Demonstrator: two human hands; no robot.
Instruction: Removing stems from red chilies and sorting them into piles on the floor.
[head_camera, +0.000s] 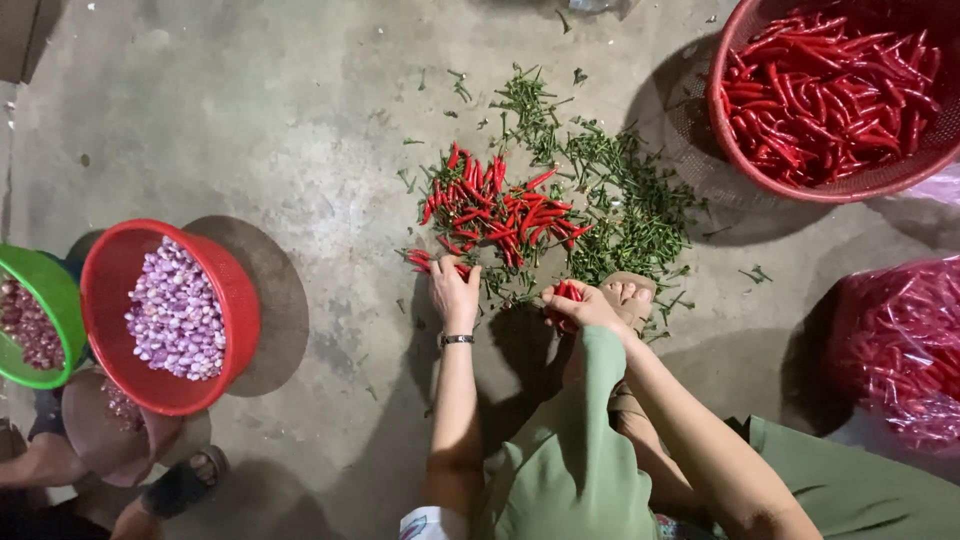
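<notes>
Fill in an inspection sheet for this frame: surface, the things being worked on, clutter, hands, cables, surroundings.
Surface: bare grey concrete floor, stained, with shadows.
Work items: loose pile of small red chillies in front of the person; round red plastic basket of stemless red chillies at upper right.
Clutter: scattered green chilli stems around and right of the pile.
Hands: left hand, wristwatch on the wrist, rests on chillies at the pile's near edge; right hand grips a few red chillies.
Cables: nothing seen.
Surroundings: clear plastic bag of red chillies at right; red basket of pale purple shallots and green basket at left, beside another person's sandalled foot.
</notes>
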